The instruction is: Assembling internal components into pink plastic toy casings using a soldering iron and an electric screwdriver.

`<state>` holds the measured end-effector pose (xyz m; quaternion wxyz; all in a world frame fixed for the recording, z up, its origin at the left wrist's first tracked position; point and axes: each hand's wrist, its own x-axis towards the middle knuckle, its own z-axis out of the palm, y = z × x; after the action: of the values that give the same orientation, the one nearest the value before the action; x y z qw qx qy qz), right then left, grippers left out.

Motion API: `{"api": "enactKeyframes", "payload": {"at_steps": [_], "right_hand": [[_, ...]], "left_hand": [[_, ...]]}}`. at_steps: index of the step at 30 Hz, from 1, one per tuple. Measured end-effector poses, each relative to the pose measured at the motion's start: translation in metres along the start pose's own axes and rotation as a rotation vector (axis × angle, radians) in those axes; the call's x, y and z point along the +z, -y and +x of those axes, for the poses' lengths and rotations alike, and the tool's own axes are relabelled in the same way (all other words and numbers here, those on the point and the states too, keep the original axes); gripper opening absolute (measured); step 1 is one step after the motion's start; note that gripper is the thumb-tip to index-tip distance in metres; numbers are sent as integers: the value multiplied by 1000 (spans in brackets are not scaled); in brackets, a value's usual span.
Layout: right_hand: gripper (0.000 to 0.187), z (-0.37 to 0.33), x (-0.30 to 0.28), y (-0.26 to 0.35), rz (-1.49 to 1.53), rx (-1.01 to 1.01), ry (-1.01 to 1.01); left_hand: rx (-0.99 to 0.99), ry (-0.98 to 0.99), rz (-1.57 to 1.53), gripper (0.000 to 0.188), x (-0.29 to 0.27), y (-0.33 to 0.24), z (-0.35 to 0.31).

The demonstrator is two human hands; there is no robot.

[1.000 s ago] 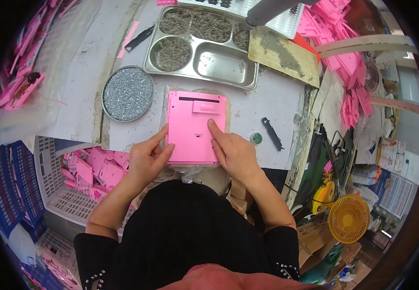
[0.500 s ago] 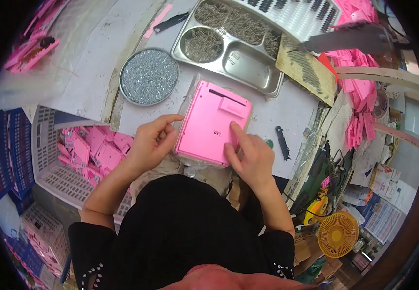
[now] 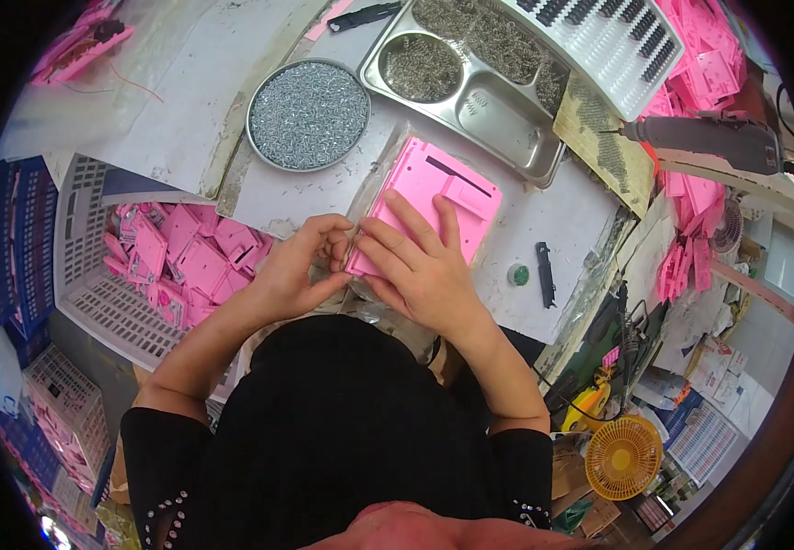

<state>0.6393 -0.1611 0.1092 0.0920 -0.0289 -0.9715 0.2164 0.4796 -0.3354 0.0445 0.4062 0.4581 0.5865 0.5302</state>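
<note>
A flat pink plastic panel [image 3: 443, 197] with a dark slot lies on the white table. My right hand [image 3: 415, 266] rests flat on its near half, fingers spread. My left hand [image 3: 301, 266] is at the panel's near left corner, fingertips pinched together against its edge beside my right fingers. Whether something small sits between those fingertips is hidden.
A round tin of small metal screws [image 3: 308, 115] stands beyond my left hand. A steel compartment tray [image 3: 498, 115] with more screws is behind the panel. A white basket of pink parts [image 3: 177, 257] sits left. A black tool [image 3: 545, 273] and green cap [image 3: 518, 274] lie right.
My left hand has slid from the panel's left side to its near left corner. My right hand has spread flat over the panel's near half. The view has tilted.
</note>
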Motion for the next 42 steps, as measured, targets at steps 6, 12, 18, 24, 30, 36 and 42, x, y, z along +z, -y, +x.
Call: {"api": "enactKeyframes", "payload": {"at_steps": [6, 12, 18, 24, 30, 36, 42], "right_hand": [[50, -2, 1, -3, -10, -32, -13], [50, -3, 3, -3, -19, -45, -3], [50, 0, 3, -1, -54, -29, 18], [50, -1, 3, 0, -93, -42, -8], [51, 0, -11, -1, 26, -40, -84], [26, -8, -97, -55, -76, 258, -1028], [13, 117, -45, -56, -127, -69, -207]], "left_hand": [[27, 32, -18, 67, 0, 5, -1], [51, 33, -49, 69, 1, 6, -3], [-40, 156, -67, 64, -16, -20, 7], [199, -229, 635, 28, -69, -45, 60], [265, -139, 1074, 19, -92, -23, 106], [268, -67, 1051, 12, -93, -23, 104], [309, -133, 1065, 11, -94, -23, 118]]}}
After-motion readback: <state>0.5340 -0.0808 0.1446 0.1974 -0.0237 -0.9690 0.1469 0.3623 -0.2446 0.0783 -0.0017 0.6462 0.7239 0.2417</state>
